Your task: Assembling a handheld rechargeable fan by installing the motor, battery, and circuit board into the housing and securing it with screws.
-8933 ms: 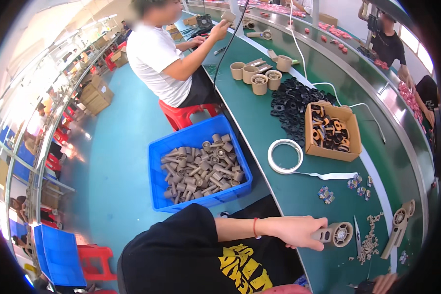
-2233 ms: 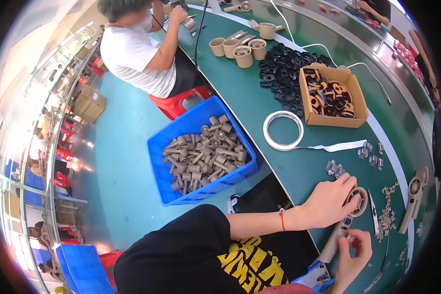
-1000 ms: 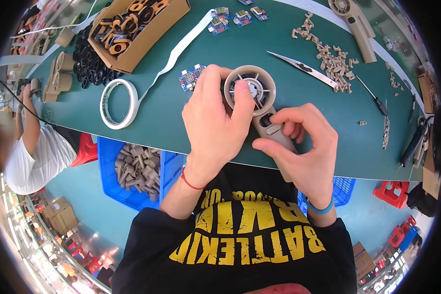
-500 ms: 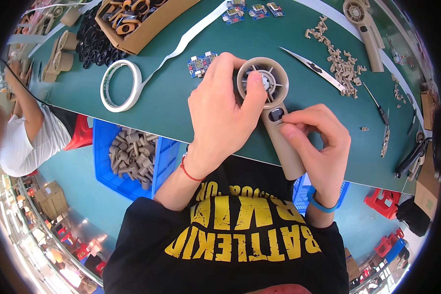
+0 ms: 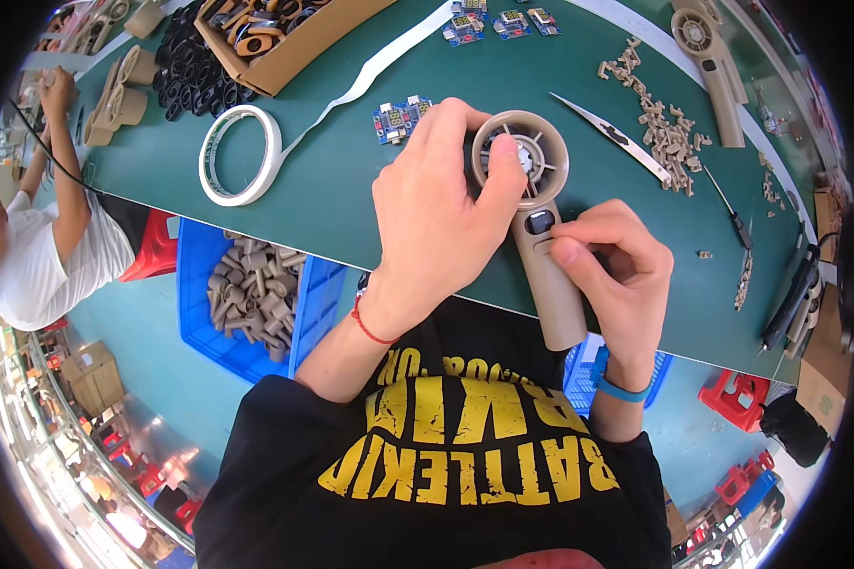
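Note:
A beige handheld fan shell (image 5: 552, 289) slants over the table's near edge, its round head away from me and its handle toward me. My left hand (image 5: 441, 194) grips the head, with the thumb inside the ring over the spokes. A small dark glossy window (image 5: 540, 222) sits on the handle just below the head. Beside it, my right hand (image 5: 621, 256) is closed in a pinch, thumb and forefinger tips against the handle's right edge. What those tips hold, if anything, is too small to make out. Blue circuit boards (image 5: 401, 120) lie beyond my left hand.
A white tape roll (image 5: 240, 155) with its strip pulled out lies left. Tweezers (image 5: 612, 138), small beige parts (image 5: 669, 142) and a thin screwdriver (image 5: 731, 209) lie right. A blue bin (image 5: 318, 294) of beige parts stands below the table. Another person (image 5: 47, 242) works at far left.
The view has shifted slightly. Both hands keep nearly the same hold on the fan shell, with the right fingertips still beside the dark window. The other person's arm has moved up.

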`<action>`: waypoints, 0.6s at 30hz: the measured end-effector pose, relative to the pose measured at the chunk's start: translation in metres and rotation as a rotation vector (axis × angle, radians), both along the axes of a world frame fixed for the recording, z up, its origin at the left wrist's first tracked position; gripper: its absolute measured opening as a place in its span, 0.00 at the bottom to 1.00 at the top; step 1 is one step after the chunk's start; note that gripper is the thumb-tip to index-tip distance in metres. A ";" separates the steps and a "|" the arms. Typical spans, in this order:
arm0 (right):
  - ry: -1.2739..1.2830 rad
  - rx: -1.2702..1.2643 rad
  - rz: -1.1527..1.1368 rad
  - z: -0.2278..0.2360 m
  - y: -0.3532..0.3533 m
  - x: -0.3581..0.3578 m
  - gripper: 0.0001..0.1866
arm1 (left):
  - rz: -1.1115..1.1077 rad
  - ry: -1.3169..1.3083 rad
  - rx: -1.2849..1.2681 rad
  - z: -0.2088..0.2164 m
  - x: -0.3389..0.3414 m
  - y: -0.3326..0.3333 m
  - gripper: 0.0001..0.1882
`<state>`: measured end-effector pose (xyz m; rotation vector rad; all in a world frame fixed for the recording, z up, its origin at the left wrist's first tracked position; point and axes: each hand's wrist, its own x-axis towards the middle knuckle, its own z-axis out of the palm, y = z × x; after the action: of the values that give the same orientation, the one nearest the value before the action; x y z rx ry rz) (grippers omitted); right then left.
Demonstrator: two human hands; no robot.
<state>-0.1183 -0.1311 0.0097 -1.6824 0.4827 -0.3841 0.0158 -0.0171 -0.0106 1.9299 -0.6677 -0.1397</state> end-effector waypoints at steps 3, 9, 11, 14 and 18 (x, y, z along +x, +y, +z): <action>0.000 0.075 -0.007 -0.001 0.003 0.001 0.07 | 0.000 -0.021 -0.006 0.000 -0.001 0.000 0.10; 0.072 0.224 -0.011 0.003 0.006 0.003 0.18 | 0.010 -0.019 0.012 0.000 -0.001 0.000 0.11; 0.120 0.234 -0.020 0.009 0.009 0.005 0.20 | 0.002 -0.016 -0.006 -0.001 0.000 0.000 0.10; 0.176 0.465 0.070 0.013 0.012 0.003 0.22 | -0.005 0.058 -0.078 -0.001 -0.002 0.001 0.09; 0.107 0.585 0.059 0.006 0.019 0.002 0.23 | 0.014 0.080 -0.282 -0.008 -0.003 0.003 0.06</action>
<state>-0.1160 -0.1118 0.0160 -1.1473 0.5587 -0.0911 0.0124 -0.0146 -0.0184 1.6492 -0.5871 -0.1076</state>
